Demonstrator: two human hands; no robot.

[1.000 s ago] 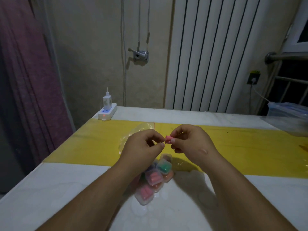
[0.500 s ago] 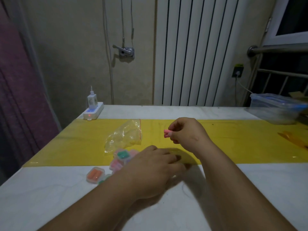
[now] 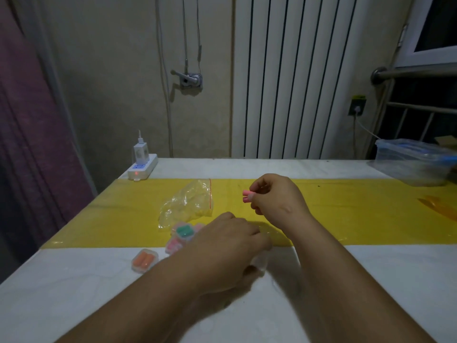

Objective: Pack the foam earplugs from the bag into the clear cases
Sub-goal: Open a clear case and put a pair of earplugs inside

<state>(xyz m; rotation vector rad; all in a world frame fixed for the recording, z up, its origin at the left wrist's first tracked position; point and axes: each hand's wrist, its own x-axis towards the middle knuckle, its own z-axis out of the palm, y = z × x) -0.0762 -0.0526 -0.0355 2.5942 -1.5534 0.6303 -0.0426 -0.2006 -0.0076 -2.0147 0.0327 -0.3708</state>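
My right hand [image 3: 277,196] is raised over the yellow strip and pinches two pink foam earplugs [image 3: 246,195] at its fingertips. My left hand [image 3: 230,246] is low on the table with its fingers curled round an empty clear case [image 3: 261,263], which is mostly hidden. The crumpled clear bag [image 3: 190,206] with a red seal line lies to the left of the right hand. Below the bag sit filled cases: one with green plugs [image 3: 185,230], one with pink plugs [image 3: 173,245] and one with orange plugs [image 3: 144,259].
A white power strip [image 3: 143,167] with a charger stands at the table's back left corner. A clear lidded plastic box [image 3: 413,162] sits at the back right. A radiator and a wall rise behind the table. A curtain hangs at the left.
My left hand has left the pink plugs and dropped to the table onto a clear case. My right hand keeps the plugs raised. The camera view shifted, uncovering the bag and filled cases.
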